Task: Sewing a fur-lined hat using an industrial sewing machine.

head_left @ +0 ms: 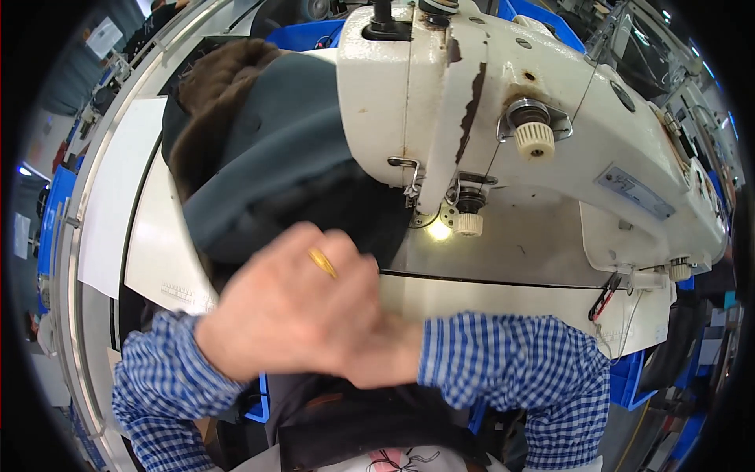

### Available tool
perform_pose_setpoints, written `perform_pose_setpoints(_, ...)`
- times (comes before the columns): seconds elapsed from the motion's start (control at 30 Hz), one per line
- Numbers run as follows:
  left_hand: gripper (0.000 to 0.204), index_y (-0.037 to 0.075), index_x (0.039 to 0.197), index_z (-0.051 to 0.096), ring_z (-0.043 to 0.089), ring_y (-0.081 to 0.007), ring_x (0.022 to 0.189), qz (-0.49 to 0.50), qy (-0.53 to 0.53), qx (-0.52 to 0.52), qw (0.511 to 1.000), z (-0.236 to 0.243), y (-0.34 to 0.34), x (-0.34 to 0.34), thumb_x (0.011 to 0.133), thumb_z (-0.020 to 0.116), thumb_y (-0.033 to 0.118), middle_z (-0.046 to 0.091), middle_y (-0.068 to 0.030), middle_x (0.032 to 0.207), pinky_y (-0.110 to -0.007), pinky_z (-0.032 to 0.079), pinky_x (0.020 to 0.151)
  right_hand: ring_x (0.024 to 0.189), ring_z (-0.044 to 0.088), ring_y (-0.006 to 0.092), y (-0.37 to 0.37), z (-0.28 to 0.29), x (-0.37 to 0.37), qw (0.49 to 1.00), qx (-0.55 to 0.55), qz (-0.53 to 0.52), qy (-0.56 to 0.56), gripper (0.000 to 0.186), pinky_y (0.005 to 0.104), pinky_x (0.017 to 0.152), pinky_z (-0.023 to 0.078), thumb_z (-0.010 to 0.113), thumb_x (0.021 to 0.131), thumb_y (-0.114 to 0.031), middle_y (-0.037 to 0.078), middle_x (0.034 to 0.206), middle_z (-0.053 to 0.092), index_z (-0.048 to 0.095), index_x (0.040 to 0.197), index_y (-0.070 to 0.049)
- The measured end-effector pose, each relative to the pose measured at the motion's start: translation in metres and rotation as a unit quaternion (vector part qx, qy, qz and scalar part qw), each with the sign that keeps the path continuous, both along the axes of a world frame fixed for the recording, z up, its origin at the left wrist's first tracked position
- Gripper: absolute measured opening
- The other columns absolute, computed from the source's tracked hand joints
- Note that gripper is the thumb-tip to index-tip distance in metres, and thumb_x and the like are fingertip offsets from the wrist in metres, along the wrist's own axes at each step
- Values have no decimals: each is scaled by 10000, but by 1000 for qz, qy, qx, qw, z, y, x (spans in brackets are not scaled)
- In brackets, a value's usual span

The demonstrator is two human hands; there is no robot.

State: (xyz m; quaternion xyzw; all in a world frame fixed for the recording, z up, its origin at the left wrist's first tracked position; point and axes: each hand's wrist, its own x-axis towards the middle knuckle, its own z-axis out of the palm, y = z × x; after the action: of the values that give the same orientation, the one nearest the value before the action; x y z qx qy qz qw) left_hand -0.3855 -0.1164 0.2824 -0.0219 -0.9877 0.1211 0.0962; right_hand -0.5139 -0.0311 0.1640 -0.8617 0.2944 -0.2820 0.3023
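My left hand (271, 311) overlaps my right hand (376, 340) above the near edge of the surface (503, 297), a yellow band (322, 263) on a curled finger. Both are blurred; I cannot tell whether either grasps anything. The dark cloth (271, 177) with brown fur (224, 75) lies toward the surface's far left corner, beside the white sewing machine (448, 86).

Grey floor (624, 429) shows lower right, a metal rail (73, 295) left.
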Motion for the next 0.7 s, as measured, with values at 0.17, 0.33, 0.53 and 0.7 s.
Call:
perform_pose_setpoints(0.17,108,73,765,618,532,-203,751,28,50,85,995,-70,10,19,715,634,168,465,-42,770,-318,448,616,1194,604,317,51,1,-17,979,-201,-1,24,243,427,970,525,639,833,-192,171,1223,664,690,1005,-27)
perform_pose_setpoints(0.33,488,83,1134,643,600,-291,779,166,67,326,928,-52,-6,18,652,704,38,559,-81,896,-390,509,631,1151,600,343,51,18,-39,931,-280,-174,159,360,444,972,524,620,838,-229,207,1226,645,697,1096,9)
perform_pose_setpoints(0.53,647,50,1186,689,584,-234,720,132,27,198,971,-54,-4,5,561,835,132,534,-69,872,-359,509,589,999,683,353,56,17,-45,880,-367,-133,271,379,407,897,585,612,744,-192,242,1060,710,712,1012,57)
perform_pose_setpoints(0.7,543,49,1127,723,604,-199,753,136,-11,162,977,-53,7,3,598,822,122,536,-47,933,-317,508,562,1037,684,353,66,17,-45,907,-329,-140,225,362,402,934,580,600,773,-192,243,1097,715,719,1009,55)
